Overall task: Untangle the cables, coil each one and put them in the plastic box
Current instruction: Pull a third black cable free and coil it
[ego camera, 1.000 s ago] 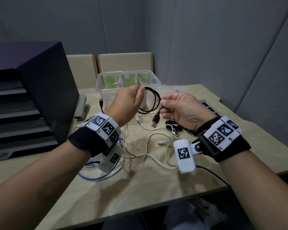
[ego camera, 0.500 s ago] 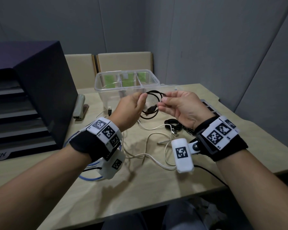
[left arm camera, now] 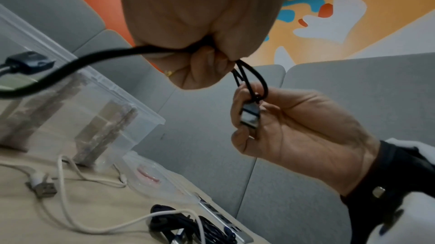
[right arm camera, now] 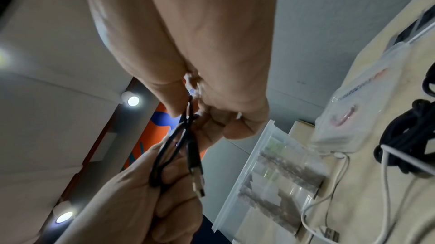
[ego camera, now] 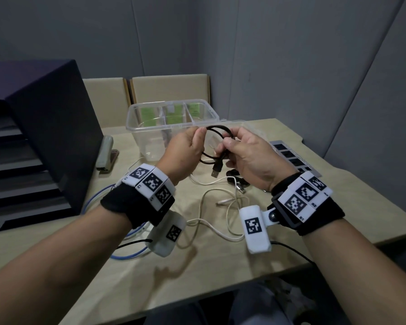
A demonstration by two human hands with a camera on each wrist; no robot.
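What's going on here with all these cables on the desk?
A person is tidying cables. Both hands hold a short black cable in the air, wound into a small coil: the left hand grips one side, the right hand pinches the other, and a USB plug hangs below. Behind them stands the clear plastic box, with no cable in it as far as can be seen. A loose white cable, a blue one and a dark bundle lie on the table.

I'm sitting in an office booth: grey padded acoustic panels (ego camera: 291, 55) wall me in, a pale wood worktop (ego camera: 197, 266) lies before me, with a black stack of document trays (ego camera: 33, 148), a stapler (ego camera: 106, 152) and a power strip (ego camera: 291, 156).
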